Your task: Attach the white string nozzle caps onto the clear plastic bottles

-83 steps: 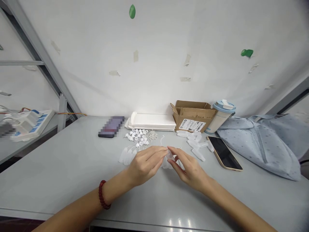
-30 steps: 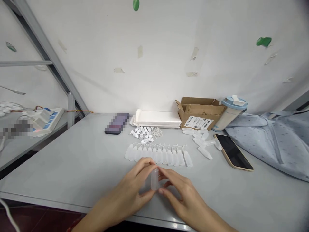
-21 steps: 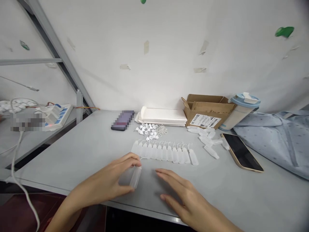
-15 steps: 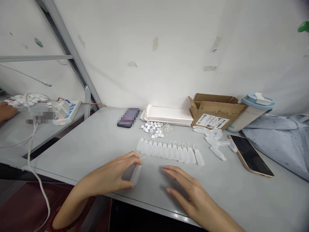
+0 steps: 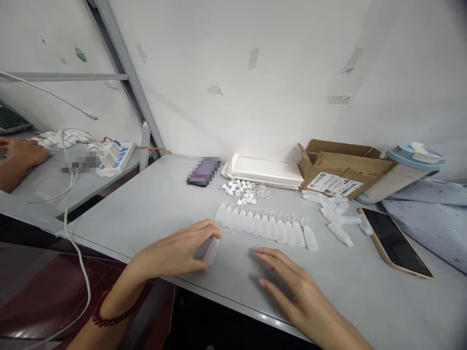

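Observation:
My left hand point(image 5: 182, 250) grips a small translucent plastic bottle point(image 5: 212, 252) between thumb and fingers, low over the grey table near its front edge. A thin white loop strap point(image 5: 227, 232) sticks out at the bottle's neck. My right hand point(image 5: 288, 284) is open above the table, fingers apart, holding nothing. Beyond both hands lies a slanting row of similar bottles with straps point(image 5: 268, 226). Behind the row are a pile of small white caps point(image 5: 241, 191) and a little heap of loose straps point(image 5: 261, 191). More bottles without straps point(image 5: 340, 233) lie scattered to the right.
At the back stand a stack of white flat boxes point(image 5: 264, 170), a cardboard box point(image 5: 343, 167) and a blue-lidded cup point(image 5: 404, 170). One phone point(image 5: 397, 243) lies right, another point(image 5: 204, 171) back left. On the left table are a power strip point(image 5: 118, 160) and another person's hand point(image 5: 27, 153).
The view has shifted, so most things appear farther right. My left hand still grips the bottle and my right hand stays open; another person's hand shows more fully at the left.

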`<action>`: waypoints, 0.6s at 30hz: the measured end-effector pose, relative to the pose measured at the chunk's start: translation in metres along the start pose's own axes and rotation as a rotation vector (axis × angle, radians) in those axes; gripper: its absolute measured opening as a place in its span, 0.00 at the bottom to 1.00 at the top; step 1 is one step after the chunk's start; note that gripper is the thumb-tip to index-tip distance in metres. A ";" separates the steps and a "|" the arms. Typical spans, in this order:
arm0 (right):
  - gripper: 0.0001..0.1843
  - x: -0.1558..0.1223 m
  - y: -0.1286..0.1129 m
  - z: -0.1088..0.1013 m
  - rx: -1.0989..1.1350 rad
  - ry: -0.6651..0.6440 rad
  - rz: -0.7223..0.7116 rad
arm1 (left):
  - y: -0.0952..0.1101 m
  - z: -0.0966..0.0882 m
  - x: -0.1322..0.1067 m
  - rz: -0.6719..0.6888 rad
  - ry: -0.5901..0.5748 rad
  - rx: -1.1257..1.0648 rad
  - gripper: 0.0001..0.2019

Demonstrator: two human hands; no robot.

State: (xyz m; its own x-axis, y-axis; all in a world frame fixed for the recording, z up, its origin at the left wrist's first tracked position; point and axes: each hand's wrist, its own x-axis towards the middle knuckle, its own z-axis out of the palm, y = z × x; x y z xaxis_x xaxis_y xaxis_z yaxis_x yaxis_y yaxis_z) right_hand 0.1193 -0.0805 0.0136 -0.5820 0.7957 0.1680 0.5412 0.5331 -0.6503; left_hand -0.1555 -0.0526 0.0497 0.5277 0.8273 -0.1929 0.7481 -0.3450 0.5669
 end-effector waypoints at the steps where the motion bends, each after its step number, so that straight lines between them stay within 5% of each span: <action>1: 0.22 0.000 0.000 0.000 0.001 -0.005 0.001 | -0.001 0.000 0.000 0.002 -0.001 0.002 0.21; 18: 0.20 0.002 -0.003 -0.006 0.030 0.020 -0.027 | 0.000 -0.007 0.000 0.083 0.056 0.066 0.20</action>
State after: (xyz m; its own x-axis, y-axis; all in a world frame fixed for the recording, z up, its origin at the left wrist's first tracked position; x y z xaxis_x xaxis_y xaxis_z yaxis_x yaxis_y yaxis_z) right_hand 0.1202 -0.0789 0.0202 -0.5839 0.7867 0.2005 0.5069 0.5462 -0.6669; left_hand -0.1584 -0.0495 0.0555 0.5672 0.8173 -0.1017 0.7287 -0.4405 0.5244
